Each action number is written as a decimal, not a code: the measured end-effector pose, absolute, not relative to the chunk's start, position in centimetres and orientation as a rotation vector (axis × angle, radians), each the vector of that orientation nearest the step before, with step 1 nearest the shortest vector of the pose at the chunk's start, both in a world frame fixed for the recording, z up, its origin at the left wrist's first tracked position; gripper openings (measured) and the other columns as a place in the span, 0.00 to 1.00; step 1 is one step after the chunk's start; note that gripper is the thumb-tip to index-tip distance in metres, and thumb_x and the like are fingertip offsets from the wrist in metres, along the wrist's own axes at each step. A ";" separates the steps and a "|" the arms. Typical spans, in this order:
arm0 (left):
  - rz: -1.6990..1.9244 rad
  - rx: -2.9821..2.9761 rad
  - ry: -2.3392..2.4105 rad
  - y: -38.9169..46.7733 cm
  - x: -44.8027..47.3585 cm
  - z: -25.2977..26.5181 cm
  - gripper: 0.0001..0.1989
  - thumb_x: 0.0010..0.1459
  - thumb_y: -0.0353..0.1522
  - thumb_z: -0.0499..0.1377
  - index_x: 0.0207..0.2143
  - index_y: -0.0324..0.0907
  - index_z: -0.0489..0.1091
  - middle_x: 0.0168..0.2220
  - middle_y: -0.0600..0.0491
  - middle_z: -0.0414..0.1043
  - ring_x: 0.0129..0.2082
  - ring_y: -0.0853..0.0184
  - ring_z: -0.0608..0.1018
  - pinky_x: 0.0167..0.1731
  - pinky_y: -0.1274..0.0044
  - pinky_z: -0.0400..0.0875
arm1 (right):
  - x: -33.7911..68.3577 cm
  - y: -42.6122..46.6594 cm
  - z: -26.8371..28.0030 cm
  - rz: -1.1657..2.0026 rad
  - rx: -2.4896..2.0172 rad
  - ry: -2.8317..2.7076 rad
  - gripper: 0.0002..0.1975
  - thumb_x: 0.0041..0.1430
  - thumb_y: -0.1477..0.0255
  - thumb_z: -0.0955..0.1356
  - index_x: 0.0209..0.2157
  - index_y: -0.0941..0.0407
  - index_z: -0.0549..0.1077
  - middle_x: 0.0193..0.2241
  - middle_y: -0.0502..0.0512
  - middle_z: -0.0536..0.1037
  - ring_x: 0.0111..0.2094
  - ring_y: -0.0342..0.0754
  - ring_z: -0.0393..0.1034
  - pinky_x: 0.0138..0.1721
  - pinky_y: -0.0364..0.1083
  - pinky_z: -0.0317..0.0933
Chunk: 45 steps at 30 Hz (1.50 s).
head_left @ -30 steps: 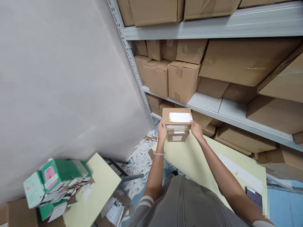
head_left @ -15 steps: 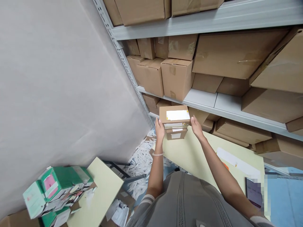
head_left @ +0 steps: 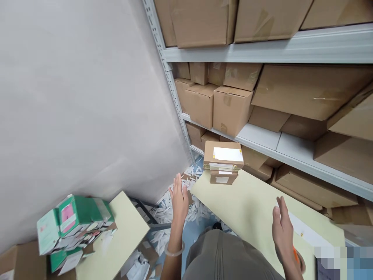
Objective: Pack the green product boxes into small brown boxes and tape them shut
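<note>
My left hand (head_left: 179,198) hangs in the air left of the pale yellow table (head_left: 250,202). Its fingers are stretched out and it holds nothing. Above the table's right half is my right hand (head_left: 282,229), also empty, the fingers straight. Apart from both hands, a stack of small cardboard boxes stands at the table's far left end. The top box (head_left: 208,153) bears a white label (head_left: 227,154), and a lower box (head_left: 234,178) also has one. Close to my right hand lie a white label strip (head_left: 310,232) and a partly hidden orange item (head_left: 296,254).
Metal shelving (head_left: 262,52) full of cardboard boxes (head_left: 233,109) rises behind the table. A grey wall (head_left: 87,97) stands left. Torn green boxes (head_left: 84,214) sit on a second table (head_left: 131,217). White paper strips (head_left: 198,212) litter the floor. A dark-screened device (head_left: 326,268) lies lower right.
Both hands have let go of the top box and drawn back toward me, moving apart. The box rests on the stack. The view has shifted slightly.
</note>
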<state>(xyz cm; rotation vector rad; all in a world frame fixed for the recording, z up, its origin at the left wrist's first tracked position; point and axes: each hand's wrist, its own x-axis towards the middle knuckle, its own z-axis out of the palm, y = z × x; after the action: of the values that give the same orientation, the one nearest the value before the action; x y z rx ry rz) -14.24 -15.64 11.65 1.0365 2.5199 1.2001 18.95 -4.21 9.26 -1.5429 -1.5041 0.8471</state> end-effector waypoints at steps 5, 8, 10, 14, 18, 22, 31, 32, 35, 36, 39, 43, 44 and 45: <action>1.200 0.885 2.667 -18.3 -12.7 12.2 0.30 0.70 0.43 0.37 0.72 0.50 0.43 0.73 0.52 0.44 0.73 0.60 0.45 0.69 0.52 0.33 | 17.6 -4.0 10.1 0.785 -1.472 -1.599 0.34 0.69 0.52 0.55 0.71 0.50 0.50 0.68 0.60 0.60 0.68 0.64 0.53 0.65 0.68 0.48; 1.228 0.853 2.711 -19.4 -11.5 13.6 0.30 0.71 0.43 0.37 0.72 0.51 0.41 0.73 0.52 0.42 0.73 0.61 0.44 0.69 0.53 0.32 | 15.5 -2.3 12.6 0.798 -1.273 -1.773 0.34 0.70 0.54 0.54 0.71 0.52 0.50 0.68 0.61 0.60 0.68 0.63 0.53 0.65 0.66 0.50; 1.245 0.837 2.748 -20.4 -10.5 14.3 0.30 0.71 0.42 0.38 0.72 0.51 0.40 0.73 0.53 0.42 0.74 0.61 0.44 0.70 0.55 0.31 | 14.1 -1.5 14.0 0.828 -1.130 -1.884 0.34 0.70 0.55 0.55 0.71 0.52 0.50 0.68 0.61 0.60 0.69 0.61 0.53 0.65 0.64 0.49; 1.258 0.716 2.870 -23.9 -7.6 14.8 0.30 0.71 0.42 0.39 0.72 0.51 0.38 0.74 0.53 0.41 0.74 0.61 0.43 0.69 0.55 0.30 | 12.6 -1.7 15.4 0.922 -0.900 -2.061 0.33 0.70 0.56 0.55 0.72 0.52 0.48 0.68 0.60 0.60 0.69 0.61 0.53 0.65 0.63 0.50; 1.214 0.438 3.009 -29.1 -4.1 14.1 0.30 0.71 0.43 0.39 0.72 0.53 0.39 0.74 0.53 0.40 0.74 0.59 0.44 0.69 0.53 0.30 | 12.1 -4.0 14.9 1.038 -0.757 -2.149 0.33 0.70 0.56 0.55 0.72 0.52 0.49 0.69 0.60 0.59 0.69 0.60 0.51 0.66 0.63 0.48; 1.162 0.159 3.087 -34.8 -1.6 13.3 0.30 0.71 0.43 0.38 0.72 0.54 0.38 0.74 0.53 0.40 0.74 0.58 0.44 0.68 0.51 0.30 | 11.7 -6.9 13.7 1.138 -0.706 -2.215 0.33 0.70 0.56 0.55 0.71 0.51 0.49 0.67 0.60 0.61 0.69 0.59 0.53 0.66 0.63 0.49; 1.129 -0.181 3.182 -43.0 -6.9 11.3 0.31 0.70 0.45 0.38 0.72 0.52 0.38 0.74 0.51 0.39 0.74 0.58 0.43 0.68 0.50 0.31 | 8.6 -10.2 14.1 1.096 -0.658 -2.269 0.33 0.70 0.56 0.55 0.72 0.51 0.48 0.67 0.61 0.63 0.67 0.61 0.55 0.64 0.64 0.51; 1.124 -0.189 3.183 -43.6 -8.7 11.2 0.31 0.70 0.45 0.38 0.72 0.51 0.38 0.74 0.51 0.38 0.74 0.58 0.42 0.68 0.50 0.32 | 7.7 -10.5 14.4 1.077 -0.656 -2.257 0.33 0.70 0.56 0.55 0.72 0.51 0.48 0.67 0.61 0.62 0.68 0.61 0.55 0.64 0.64 0.51; 1.102 -0.227 3.185 -45.2 -15.4 11.6 0.32 0.70 0.46 0.39 0.73 0.49 0.38 0.74 0.50 0.37 0.74 0.56 0.43 0.67 0.49 0.33 | 3.2 -11.4 15.3 1.051 -0.585 -2.233 0.32 0.70 0.57 0.55 0.71 0.52 0.49 0.67 0.61 0.63 0.68 0.60 0.55 0.65 0.62 0.50; 1.093 -0.224 3.195 -45.7 -17.9 11.9 0.33 0.70 0.46 0.40 0.73 0.48 0.38 0.74 0.49 0.38 0.74 0.56 0.43 0.67 0.48 0.34 | 1.1 -11.8 15.6 1.059 -0.540 -2.232 0.32 0.70 0.57 0.55 0.71 0.53 0.50 0.66 0.61 0.63 0.67 0.60 0.55 0.65 0.62 0.50; 1.053 -0.201 3.235 -47.4 -25.3 12.9 0.33 0.69 0.47 0.41 0.72 0.48 0.41 0.74 0.48 0.39 0.73 0.55 0.45 0.67 0.47 0.36 | -7.3 -14.1 15.9 1.157 -0.362 -2.226 0.33 0.70 0.55 0.55 0.71 0.54 0.50 0.66 0.61 0.64 0.67 0.58 0.57 0.65 0.60 0.51; 0.927 -0.127 3.221 -49.4 -34.6 13.2 0.33 0.69 0.45 0.43 0.72 0.44 0.45 0.72 0.44 0.47 0.73 0.52 0.49 0.67 0.47 0.35 | -21.6 -20.4 15.1 1.427 -0.154 -2.260 0.38 0.68 0.49 0.55 0.70 0.57 0.52 0.66 0.63 0.63 0.68 0.55 0.56 0.68 0.57 0.47; 0.880 -0.101 3.200 -49.8 -36.7 13.0 0.33 0.69 0.44 0.44 0.71 0.41 0.46 0.71 0.42 0.49 0.72 0.52 0.50 0.67 0.47 0.35 | -25.2 -22.6 14.6 1.522 -0.123 -2.287 0.40 0.67 0.48 0.55 0.70 0.59 0.52 0.67 0.64 0.61 0.68 0.55 0.55 0.68 0.56 0.46; 0.832 -0.068 3.175 -50.1 -38.6 12.8 0.32 0.69 0.43 0.43 0.71 0.38 0.48 0.70 0.40 0.51 0.72 0.52 0.51 0.67 0.48 0.34 | -28.5 -24.9 14.2 1.625 -0.111 -2.335 0.42 0.66 0.47 0.55 0.70 0.61 0.53 0.68 0.65 0.59 0.68 0.56 0.54 0.69 0.56 0.45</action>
<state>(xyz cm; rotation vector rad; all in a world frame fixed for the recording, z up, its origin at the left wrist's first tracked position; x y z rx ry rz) -38.59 -50.06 12.75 -0.0683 3.1753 0.8317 -28.54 -24.93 14.17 -0.1105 -2.3354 1.6251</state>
